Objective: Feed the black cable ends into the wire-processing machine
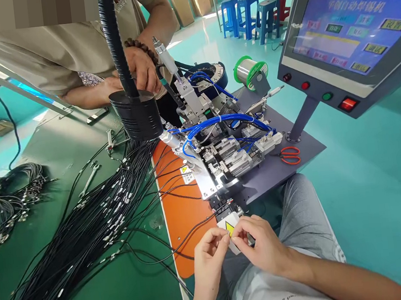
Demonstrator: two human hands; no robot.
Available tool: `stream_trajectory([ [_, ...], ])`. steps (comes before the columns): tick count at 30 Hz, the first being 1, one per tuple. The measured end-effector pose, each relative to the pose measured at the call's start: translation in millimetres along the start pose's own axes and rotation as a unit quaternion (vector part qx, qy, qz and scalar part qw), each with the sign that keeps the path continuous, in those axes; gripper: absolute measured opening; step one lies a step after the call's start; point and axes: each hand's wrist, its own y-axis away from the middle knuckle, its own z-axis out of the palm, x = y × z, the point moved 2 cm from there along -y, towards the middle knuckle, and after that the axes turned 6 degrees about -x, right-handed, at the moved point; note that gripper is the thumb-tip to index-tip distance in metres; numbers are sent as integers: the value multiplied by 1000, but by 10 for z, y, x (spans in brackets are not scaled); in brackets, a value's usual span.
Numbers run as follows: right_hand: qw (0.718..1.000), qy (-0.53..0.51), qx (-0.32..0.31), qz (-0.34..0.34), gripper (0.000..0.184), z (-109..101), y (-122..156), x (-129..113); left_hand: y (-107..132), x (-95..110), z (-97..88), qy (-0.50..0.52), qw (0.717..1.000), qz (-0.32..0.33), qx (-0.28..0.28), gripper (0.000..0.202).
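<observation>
My left hand [211,254] and my right hand [262,243] meet in front of my lap, both with thumb and forefinger pinched together. Whatever lies between the fingertips is too small to make out. Just behind them is a white block with a yellow warning triangle [229,226] at the near end of the machine. A black cable [190,229] runs from the left over the orange plate [182,214] to the machine's front slot, close above my hands. The machine's metal slides and cylinders [237,163] stand beyond.
A large bundle of black cables [97,227] covers the green table, with wrenches [89,180] beside it. Red-handled scissors [290,155] lie on the machine's base. A wire spool [249,72], a control screen [349,34] and a black extraction hose [135,114] surround it. Another person's hands [140,70] are opposite.
</observation>
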Motion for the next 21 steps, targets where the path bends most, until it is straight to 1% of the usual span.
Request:
stream_trajectory([
  [8,1000,2,0,1,9,-7,0,-15,30,34,6,8,1000,10,-17,23],
  [14,1000,2,-4,4,11,-6,-12,-26,32,70,10,-2,1000,16,-9,23],
  [21,1000,-1,-4,4,11,-3,0,-26,24,51,0,0,1000,11,-7,24],
])
